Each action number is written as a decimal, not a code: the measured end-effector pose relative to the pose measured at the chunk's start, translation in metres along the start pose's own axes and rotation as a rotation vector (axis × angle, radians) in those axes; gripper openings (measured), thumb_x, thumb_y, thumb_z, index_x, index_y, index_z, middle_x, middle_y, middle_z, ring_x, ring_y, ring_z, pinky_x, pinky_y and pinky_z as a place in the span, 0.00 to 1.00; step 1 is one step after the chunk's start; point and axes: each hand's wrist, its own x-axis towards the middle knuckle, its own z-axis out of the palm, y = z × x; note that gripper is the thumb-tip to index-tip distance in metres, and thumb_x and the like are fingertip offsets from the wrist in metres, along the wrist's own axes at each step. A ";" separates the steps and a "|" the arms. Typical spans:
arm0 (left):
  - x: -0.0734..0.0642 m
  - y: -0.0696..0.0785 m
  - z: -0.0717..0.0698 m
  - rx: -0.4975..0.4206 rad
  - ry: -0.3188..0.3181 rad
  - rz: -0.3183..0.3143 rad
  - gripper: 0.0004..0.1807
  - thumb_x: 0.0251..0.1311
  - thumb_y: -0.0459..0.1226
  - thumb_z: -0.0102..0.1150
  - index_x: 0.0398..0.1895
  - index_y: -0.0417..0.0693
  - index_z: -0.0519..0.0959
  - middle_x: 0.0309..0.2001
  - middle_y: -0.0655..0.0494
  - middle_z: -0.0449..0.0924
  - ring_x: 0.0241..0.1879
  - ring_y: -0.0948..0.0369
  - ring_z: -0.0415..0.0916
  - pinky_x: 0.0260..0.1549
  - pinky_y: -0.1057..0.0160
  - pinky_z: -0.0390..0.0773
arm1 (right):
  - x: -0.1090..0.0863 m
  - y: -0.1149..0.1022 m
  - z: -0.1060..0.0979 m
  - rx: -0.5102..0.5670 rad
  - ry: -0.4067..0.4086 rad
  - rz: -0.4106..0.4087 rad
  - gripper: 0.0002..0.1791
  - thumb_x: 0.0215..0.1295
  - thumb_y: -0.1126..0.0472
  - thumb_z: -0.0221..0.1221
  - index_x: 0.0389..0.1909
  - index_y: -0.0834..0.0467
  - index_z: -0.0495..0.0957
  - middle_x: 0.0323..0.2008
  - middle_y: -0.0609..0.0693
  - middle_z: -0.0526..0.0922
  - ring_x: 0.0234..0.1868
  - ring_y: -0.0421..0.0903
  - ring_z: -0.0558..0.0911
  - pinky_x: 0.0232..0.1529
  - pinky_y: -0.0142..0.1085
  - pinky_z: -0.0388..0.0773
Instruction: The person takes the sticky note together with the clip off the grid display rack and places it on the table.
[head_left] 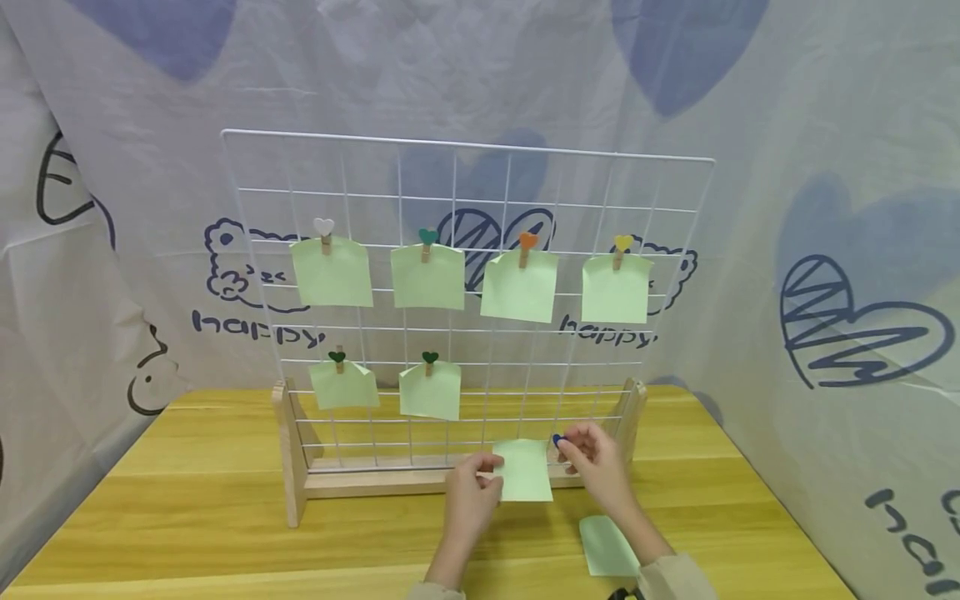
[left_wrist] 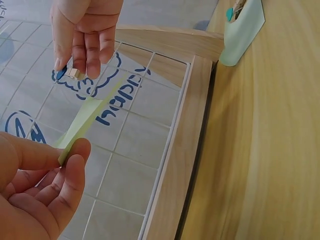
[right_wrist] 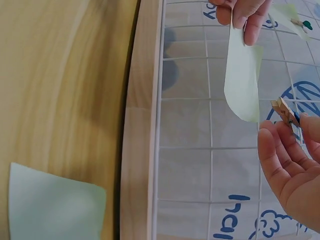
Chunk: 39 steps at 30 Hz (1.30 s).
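My left hand (head_left: 474,482) pinches a pale green paper note (head_left: 523,472) by its left edge, in front of the lower part of the white wire grid (head_left: 468,143). To the right of that note, my right hand (head_left: 596,461) pinches a small wooden clothespin (right_wrist: 284,112) with a blue heart (head_left: 557,439) on it. The clothespin is apart from the note in the right wrist view. Six-odd green notes hang higher on the grid, several in an upper row such as the note (head_left: 615,288) under a yellow heart clip (head_left: 623,243), and two lower under dark green heart clips.
The grid stands in a wooden base (head_left: 375,482) on a yellow wood-grain table (head_left: 187,517). Another green note (head_left: 606,546) lies on the table by my right forearm, with a clothespin (left_wrist: 239,7) near it. A cloth with printed hearts (head_left: 862,350) hangs behind and at the sides.
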 end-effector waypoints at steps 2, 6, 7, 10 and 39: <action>0.000 0.000 0.000 -0.002 -0.005 -0.004 0.11 0.43 0.18 0.53 0.33 0.31 0.77 0.31 0.46 0.75 0.18 0.64 0.70 0.14 0.72 0.71 | -0.001 0.003 -0.001 -0.002 0.001 0.010 0.04 0.54 0.79 0.54 0.30 0.73 0.69 0.23 0.60 0.77 0.22 0.52 0.78 0.20 0.34 0.76; -0.001 -0.002 0.001 0.001 -0.023 -0.011 0.12 0.43 0.17 0.52 0.33 0.31 0.77 0.31 0.46 0.74 0.19 0.62 0.72 0.15 0.71 0.72 | -0.003 0.016 -0.003 -0.002 -0.001 0.054 0.04 0.54 0.77 0.55 0.31 0.71 0.70 0.24 0.58 0.77 0.23 0.49 0.78 0.20 0.29 0.75; -0.001 -0.002 0.001 0.002 -0.027 -0.013 0.12 0.43 0.17 0.52 0.33 0.31 0.77 0.31 0.46 0.74 0.19 0.61 0.72 0.15 0.71 0.72 | -0.004 0.018 -0.003 -0.003 -0.002 0.070 0.04 0.54 0.77 0.55 0.31 0.71 0.70 0.24 0.58 0.77 0.23 0.49 0.78 0.20 0.29 0.74; -0.002 -0.005 0.002 0.010 -0.039 -0.008 0.11 0.43 0.17 0.52 0.32 0.31 0.77 0.30 0.46 0.75 0.19 0.62 0.72 0.14 0.71 0.72 | -0.006 0.018 -0.003 -0.018 -0.005 0.077 0.04 0.54 0.78 0.55 0.30 0.71 0.70 0.23 0.60 0.76 0.22 0.48 0.77 0.20 0.30 0.74; -0.007 -0.025 0.015 0.111 -0.196 -0.089 0.12 0.43 0.17 0.53 0.34 0.30 0.77 0.31 0.47 0.73 0.15 0.63 0.69 0.13 0.71 0.71 | -0.015 0.070 -0.025 -0.147 -0.268 0.169 0.08 0.55 0.65 0.60 0.25 0.66 0.72 0.19 0.50 0.75 0.17 0.42 0.75 0.14 0.32 0.73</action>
